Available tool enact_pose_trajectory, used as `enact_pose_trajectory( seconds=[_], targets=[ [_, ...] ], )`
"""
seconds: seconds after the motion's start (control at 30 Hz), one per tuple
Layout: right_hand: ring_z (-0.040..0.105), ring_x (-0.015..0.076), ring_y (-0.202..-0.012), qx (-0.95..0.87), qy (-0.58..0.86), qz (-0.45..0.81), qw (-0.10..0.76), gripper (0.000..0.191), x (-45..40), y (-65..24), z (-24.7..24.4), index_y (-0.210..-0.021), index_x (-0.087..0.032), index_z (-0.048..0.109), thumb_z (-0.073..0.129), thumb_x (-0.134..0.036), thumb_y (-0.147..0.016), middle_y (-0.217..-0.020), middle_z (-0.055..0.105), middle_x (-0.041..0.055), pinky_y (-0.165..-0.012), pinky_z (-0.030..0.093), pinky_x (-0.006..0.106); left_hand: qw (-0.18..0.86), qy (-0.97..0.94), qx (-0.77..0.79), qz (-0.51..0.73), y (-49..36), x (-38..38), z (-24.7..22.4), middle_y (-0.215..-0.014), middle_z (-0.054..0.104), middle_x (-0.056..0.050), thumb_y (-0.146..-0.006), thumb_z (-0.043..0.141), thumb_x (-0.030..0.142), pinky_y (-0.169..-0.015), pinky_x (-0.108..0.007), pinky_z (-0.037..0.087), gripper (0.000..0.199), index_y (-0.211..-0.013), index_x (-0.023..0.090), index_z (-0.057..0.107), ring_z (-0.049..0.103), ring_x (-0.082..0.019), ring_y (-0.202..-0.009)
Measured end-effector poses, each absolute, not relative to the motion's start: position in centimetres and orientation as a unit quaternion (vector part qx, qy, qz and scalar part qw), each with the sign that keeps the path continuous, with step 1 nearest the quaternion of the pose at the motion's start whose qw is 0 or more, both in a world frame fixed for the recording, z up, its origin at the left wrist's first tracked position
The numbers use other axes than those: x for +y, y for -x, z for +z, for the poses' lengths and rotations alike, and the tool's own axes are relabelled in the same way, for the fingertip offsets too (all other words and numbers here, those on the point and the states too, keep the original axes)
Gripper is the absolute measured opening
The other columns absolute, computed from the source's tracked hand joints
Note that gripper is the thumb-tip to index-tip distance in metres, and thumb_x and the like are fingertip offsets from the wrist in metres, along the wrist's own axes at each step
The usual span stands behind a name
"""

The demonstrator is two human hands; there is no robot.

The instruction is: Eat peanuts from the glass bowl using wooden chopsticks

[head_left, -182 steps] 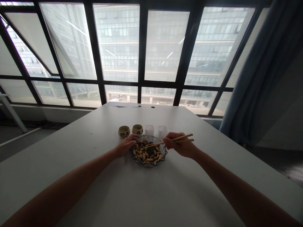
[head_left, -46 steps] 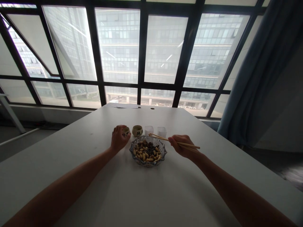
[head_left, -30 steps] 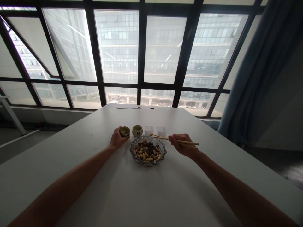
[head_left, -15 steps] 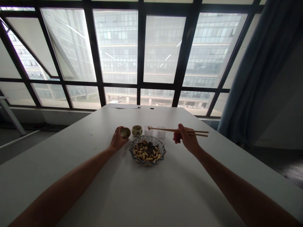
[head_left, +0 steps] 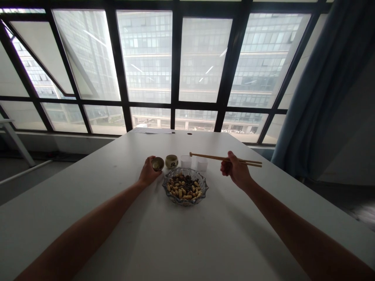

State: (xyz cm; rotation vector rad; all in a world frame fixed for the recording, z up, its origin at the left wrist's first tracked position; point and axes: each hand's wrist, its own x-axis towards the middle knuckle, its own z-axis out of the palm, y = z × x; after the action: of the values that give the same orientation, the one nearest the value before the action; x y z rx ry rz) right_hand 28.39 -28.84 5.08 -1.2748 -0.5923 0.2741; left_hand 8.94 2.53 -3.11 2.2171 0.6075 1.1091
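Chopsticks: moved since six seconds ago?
Yes: the chopsticks have moved up the picture; tips were in the glass bowl, now above its far rim.

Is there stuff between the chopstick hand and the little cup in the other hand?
Yes: two translucent cups and the lettered cup stand between the right hand and the tilted cup in the left hand. The chopsticks look raised; how high is unclear.
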Motion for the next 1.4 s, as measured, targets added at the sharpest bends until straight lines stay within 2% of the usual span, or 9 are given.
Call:
enact_pose_trajectory(
  seconds=[0.23,0.53,0.67,0.77,0.93,1.1,1.2,1.4],
  targets=[
    [0.054,0.0135,-0.035,-0.384,0.63,0.087,0.669,0.069,-23.7,-23.3,5.6,-0.06,-0.017,0.06,0.057,-0.084,-0.074,-0.048,0.062,0.0062,-0.034,0.038,0.024,0.277,-0.833,0.23,0.42,-9.5,2.9,-3.7,-0.125,0.059,-0.012,-0.06,0.079,0.021,-0.097,-0.043,0.05,0.071,-0.123,0.02,0.046,0.06,-0.029,-0.115],
    [0.057,0.0141,-0.043,-0.517,0.668,0.043,0.533,0.065,-16.1,-22.2,5.3,-0.063,-0.02,0.058,0.045,-0.078,-0.088,-0.054,0.062,0.0038,-0.042,0.044,0.025,0.277,-0.826,0.225,0.436,-9.8,3.1,-4.2,-0.124,0.061,-0.011,-0.059,0.081,0.016,-0.096,-0.042,0.051,0.074,-0.124,0.021,0.048,0.062,-0.028,-0.113],
    [0.06,0.0139,-0.045,-0.535,0.694,0.047,0.479,0.065,-14.7,-22.4,5.0,-0.067,-0.018,0.063,0.046,-0.077,-0.088,-0.06,0.067,0.0049,-0.044,0.045,0.024,0.289,-0.821,0.224,0.438,-9.8,3.1,-4.3,-0.123,0.062,-0.012,-0.06,0.081,0.015,-0.094,-0.042,0.052,0.073,-0.125,0.021,0.049,0.063,-0.028,-0.11],
    [0.061,0.0143,-0.046,-0.532,0.687,0.065,0.491,0.065,-14.4,-22.4,4.9,-0.073,-0.017,0.067,0.048,-0.078,-0.087,-0.065,0.07,0.0062,-0.043,0.046,0.024,0.293,-0.821,0.22,0.438,-9.8,3.0,-4.2,-0.124,0.062,-0.012,-0.06,0.081,0.016,-0.094,-0.042,0.052,0.073,-0.126,0.02,0.05,0.063,-0.028,-0.11],
    [0.063,0.0155,-0.047,-0.493,0.644,0.069,0.581,0.064,-16.6,-22.0,5.6,-0.081,-0.016,0.071,0.056,-0.078,-0.082,-0.068,0.071,0.0076,-0.043,0.05,0.026,0.286,-0.828,0.235,0.42,-9.9,3.0,-4.3,-0.132,0.059,-0.016,-0.065,0.08,0.02,-0.099,-0.043,0.051,0.076,-0.134,0.018,0.048,0.061,-0.031,-0.118],
    [0.062,0.0144,-0.044,-0.466,0.618,0.065,0.629,0.061,-21.2,-21.9,7.0,-0.075,-0.016,0.072,0.062,-0.076,-0.079,-0.058,0.069,0.006,-0.042,0.049,0.025,0.274,-0.839,0.277,0.381,-9.9,2.9,-4.2,-0.145,0.052,-0.021,-0.074,0.077,0.031,-0.107,-0.046,0.046,0.085,-0.147,0.015,0.037,0.052,-0.035,-0.134],
    [0.061,0.0142,-0.042,-0.455,0.625,0.077,0.63,0.061,-24.0,-22.0,7.5,-0.07,-0.016,0.072,0.065,-0.076,-0.077,-0.053,0.067,0.0061,-0.04,0.048,0.024,0.259,-0.841,0.321,0.351,-9.7,2.7,-3.8,-0.149,0.05,-0.022,-0.079,0.074,0.038,-0.11,-0.05,0.042,0.086,-0.15,0.015,0.033,0.05,-0.037,-0.136],
    [0.061,0.0138,-0.042,-0.478,0.652,0.145,0.571,0.063,-26.9,-22.3,7.8,-0.068,-0.015,0.071,0.067,-0.077,-0.074,-0.053,0.068,0.0066,-0.041,0.048,0.024,0.233,-0.844,0.357,0.324,-9.7,2.6,-3.4,-0.15,0.049,-0.023,-0.086,0.065,0.045,-0.111,-0.052,0.04,0.078,-0.15,0.014,0.035,0.049,-0.037,-0.137]
  ],
)
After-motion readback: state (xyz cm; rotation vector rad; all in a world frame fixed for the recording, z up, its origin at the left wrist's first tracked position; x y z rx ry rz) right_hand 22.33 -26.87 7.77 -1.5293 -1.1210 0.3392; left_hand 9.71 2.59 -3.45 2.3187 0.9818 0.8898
